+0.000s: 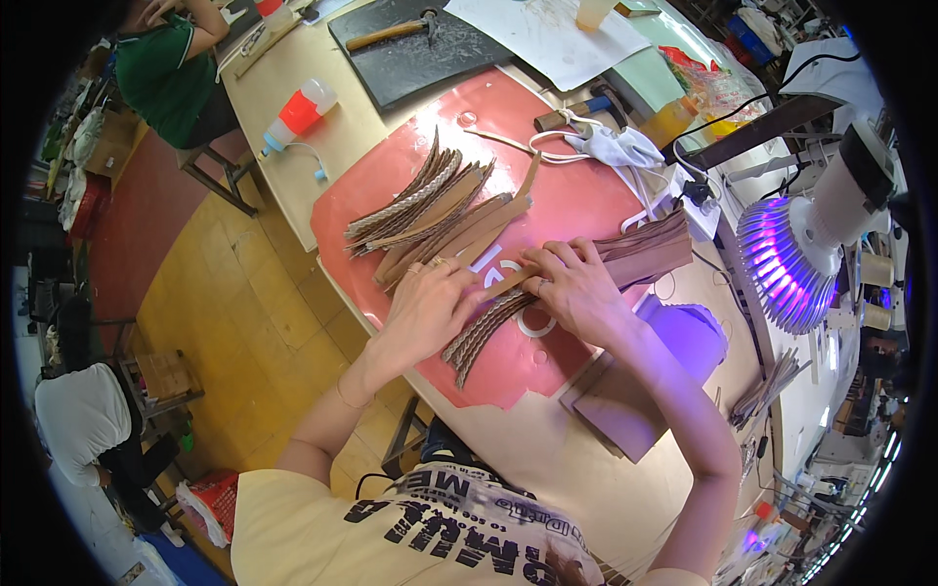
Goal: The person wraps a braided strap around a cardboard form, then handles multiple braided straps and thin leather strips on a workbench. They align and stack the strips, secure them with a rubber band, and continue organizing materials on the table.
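A narrow tan strip (pixel 507 283), apparently leather, spans the gap between my hands above a red mat (pixel 342 283). My left hand (pixel 427 311) pinches its left end, and the fingers of my right hand (pixel 578 293) close on the other end. Beneath my right hand lies a bundle of braided brown strips (pixel 481 337). Beyond my left hand rests a loose pile of braided and plain strips (pixel 430 210). A stack of wider brown strips (pixel 653 250) sits just beyond my right hand. What is under my palms is hidden.
A finned lamp (pixel 789 262) glows purple at the right, near brown sheets (pixel 620 405). Farther back are a hammer (pixel 391 31) on a black slab (pixel 415 73), a red-banded bottle (pixel 301 112) and white cables (pixel 557 156). Another person (pixel 161 73) sits at the far left.
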`<state>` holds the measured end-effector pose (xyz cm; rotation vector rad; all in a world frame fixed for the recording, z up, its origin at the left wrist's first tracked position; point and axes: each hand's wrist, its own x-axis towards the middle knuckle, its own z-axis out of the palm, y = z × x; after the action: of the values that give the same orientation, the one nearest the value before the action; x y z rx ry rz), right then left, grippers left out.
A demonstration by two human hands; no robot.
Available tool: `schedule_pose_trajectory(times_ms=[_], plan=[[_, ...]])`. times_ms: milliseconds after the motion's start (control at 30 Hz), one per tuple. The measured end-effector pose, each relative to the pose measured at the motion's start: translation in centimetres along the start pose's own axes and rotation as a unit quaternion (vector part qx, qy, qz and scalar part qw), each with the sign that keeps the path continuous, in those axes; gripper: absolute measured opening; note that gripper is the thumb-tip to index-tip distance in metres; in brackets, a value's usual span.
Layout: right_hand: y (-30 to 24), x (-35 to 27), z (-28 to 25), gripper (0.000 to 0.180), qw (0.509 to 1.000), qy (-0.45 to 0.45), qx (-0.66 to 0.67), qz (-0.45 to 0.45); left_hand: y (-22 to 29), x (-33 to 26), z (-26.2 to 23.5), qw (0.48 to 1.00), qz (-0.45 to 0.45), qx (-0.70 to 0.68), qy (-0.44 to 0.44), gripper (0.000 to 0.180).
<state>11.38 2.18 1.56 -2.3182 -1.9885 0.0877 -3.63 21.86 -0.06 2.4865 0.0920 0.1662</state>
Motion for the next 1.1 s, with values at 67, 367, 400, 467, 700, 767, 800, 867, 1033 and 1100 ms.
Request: schedule_pose_trajectory(times_ms=[67,367,400,467,700,767,800,867,1033,1100], plan=[[-0.1,0.0,0.0,0.023,1.000,-0.004,0.014,0.009,0.1,-0.1,0.2,0.999,-0.011,-0.023,-0.041,0.019],[-0.3,-0.2,-0.1,0.025,0.999,-0.005,0.039,0.025,-0.1,-1.1,1.0,0.999,0.010,-0.017,-0.026,0.023],[-0.3,-0.2,-0.2,0.025,0.999,-0.005,0.033,0.025,-0.1,-1.1,1.1,1.000,0.010,0.001,-0.029,0.023],[-0.3,-0.2,-0.3,0.026,0.999,-0.001,0.031,0.021,0.1,-1.0,1.3,1.000,0.001,0.007,-0.028,0.022],[-0.2,0.0,0.1,0.027,0.999,0.005,0.033,-0.007,0.0,-0.8,1.1,0.998,0.036,-0.024,-0.050,0.024],[-0.1,0.0,0.2,0.028,0.998,-0.027,0.048,-0.008,0.1,-1.1,1.2,0.997,0.049,-0.042,-0.050,0.026],[-0.1,-0.1,0.3,0.030,0.998,-0.019,0.054,-0.003,0.2,-1.4,1.3,0.997,0.055,-0.046,-0.030,0.027],[-0.1,-0.2,0.4,0.034,0.997,-0.033,0.068,0.028,0.3,-1.6,1.4,0.997,0.041,-0.065,-0.012,0.027],[0.0,-0.1,0.6,0.041,0.999,-0.022,0.029,-0.002,-0.3,-1.4,0.6,0.994,-0.037,-0.092,-0.038,0.029],[0.0,-0.1,0.7,0.042,0.999,-0.026,0.031,-0.001,-0.2,-1.3,0.3,0.990,-0.021,-0.121,-0.070,0.029]])
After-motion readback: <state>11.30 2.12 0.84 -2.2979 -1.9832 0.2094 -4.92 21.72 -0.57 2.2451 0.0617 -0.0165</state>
